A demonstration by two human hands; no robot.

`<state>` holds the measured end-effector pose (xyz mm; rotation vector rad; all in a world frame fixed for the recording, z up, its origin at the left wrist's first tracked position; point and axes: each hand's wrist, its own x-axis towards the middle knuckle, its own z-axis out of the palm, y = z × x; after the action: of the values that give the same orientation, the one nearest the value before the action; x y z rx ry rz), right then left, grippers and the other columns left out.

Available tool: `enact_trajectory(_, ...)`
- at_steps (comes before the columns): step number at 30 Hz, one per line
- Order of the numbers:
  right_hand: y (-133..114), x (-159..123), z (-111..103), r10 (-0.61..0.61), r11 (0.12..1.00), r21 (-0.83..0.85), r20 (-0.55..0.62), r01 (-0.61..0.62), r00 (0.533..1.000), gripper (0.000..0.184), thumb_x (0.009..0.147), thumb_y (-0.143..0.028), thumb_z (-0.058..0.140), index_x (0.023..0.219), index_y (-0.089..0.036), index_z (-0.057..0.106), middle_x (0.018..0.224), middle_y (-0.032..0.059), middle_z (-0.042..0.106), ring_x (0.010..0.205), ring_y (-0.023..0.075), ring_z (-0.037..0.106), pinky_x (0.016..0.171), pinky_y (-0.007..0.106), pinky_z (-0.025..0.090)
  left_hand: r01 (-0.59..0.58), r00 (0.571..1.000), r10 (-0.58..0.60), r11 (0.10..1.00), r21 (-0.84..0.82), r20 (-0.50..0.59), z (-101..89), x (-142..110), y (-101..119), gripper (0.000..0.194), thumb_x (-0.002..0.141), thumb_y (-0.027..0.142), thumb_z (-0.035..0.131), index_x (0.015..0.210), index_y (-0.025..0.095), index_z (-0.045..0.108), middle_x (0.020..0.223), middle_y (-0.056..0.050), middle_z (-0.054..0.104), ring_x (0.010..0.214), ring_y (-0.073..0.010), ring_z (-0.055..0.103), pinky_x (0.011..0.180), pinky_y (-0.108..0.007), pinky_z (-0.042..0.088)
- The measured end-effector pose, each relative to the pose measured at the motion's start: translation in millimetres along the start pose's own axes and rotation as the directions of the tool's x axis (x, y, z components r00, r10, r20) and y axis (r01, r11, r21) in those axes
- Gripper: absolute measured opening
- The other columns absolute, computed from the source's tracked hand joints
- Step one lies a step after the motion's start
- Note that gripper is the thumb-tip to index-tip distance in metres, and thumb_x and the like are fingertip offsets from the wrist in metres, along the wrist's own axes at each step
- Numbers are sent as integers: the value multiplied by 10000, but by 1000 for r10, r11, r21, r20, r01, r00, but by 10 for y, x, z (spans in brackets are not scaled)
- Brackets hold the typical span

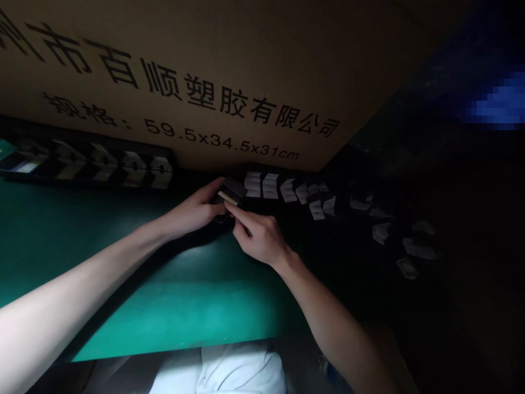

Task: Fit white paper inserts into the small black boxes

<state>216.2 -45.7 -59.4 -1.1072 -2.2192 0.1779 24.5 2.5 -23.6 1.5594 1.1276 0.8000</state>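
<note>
My left hand (208, 205) is closed around a small dark box (233, 187), gripping it from its left side above the green table. A pale, folded-looking insert (228, 198) shows at the box's opening. My right hand (260, 232) reaches in from the right, its index fingertip touching the pale piece. The other right fingers are curled in; whether they hold anything is hidden. Just right of the box, several folded white paper slips (269, 186) lie in a row on a dark surface.
A large cardboard carton (229, 65) with printed characters stands behind the hands. At the left, a long black tray (86, 185) holds several open small boxes (133, 167). More folded papers (382, 232) lie scattered at the right in shadow. The green table (197, 295) has its edge near my lap.
</note>
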Motion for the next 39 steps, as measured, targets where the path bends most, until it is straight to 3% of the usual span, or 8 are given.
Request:
enact_trajectory(3,-17,3,-27,-17,998,-60,72,21,997,504,1013,-156,419,1471,-205,624,813,10,768,664,114,671,678,212,577,15,996,-15,1000,0,86,-9,-7,12,503,807,301,675,1310,273,685,1233,-47,751,1222,-337,646,1032,-394,535)
enact_trajectory(6,-6,2,-40,-11,992,-124,95,23,995,522,995,-153,438,1489,-180,604,794,18,768,619,122,645,608,218,544,26,994,-24,999,-22,106,-23,-4,-9,577,831,267,638,1408,288,642,1339,-48,725,1326,-347,594,1111,-421,491)
enact_trajectory(13,30,8,-37,81,967,-250,148,-42,986,616,952,-167,451,1565,-185,510,676,-3,734,503,129,582,523,225,458,38,995,-34,999,-33,93,-17,35,-89,703,791,252,625,1494,259,601,1383,-80,713,1248,-354,640,1078,-452,520)
enact_trajectory(19,-45,27,-68,159,936,-344,247,-67,956,680,934,-183,482,1612,-188,428,641,2,722,494,152,593,553,241,486,13,999,-13,1000,7,52,23,33,-91,750,772,232,595,1522,240,586,1262,-72,770,1174,-353,678,988,-434,576)
enact_trajectory(30,-75,21,-18,231,917,-371,197,-145,953,666,947,-196,497,1609,-243,434,718,23,758,536,189,643,599,289,544,14,1000,-14,1000,15,12,59,33,-73,776,749,220,571,1525,225,578,1407,-72,709,1300,-358,617,1101,-453,519)
enact_trajectory(35,-14,14,-22,140,951,-299,169,-85,976,655,949,-179,498,1601,-223,454,666,-11,730,502,149,596,567,245,516,9,1000,-9,1000,-29,12,50,21,-26,603,742,218,613,1339,237,692,1212,-54,767,1141,-330,677,986,-412,564)
enact_trajectory(39,16,-2,-9,21,983,-184,-9,-22,1000,483,977,-162,464,1405,-216,679,736,1,774,571,120,655,580,217,527,99,990,-108,990,-100,-94,42,17,-17,508,723,257,719,1231,241,702,1201,-67,740,1125,-325,669,929,-410,565)
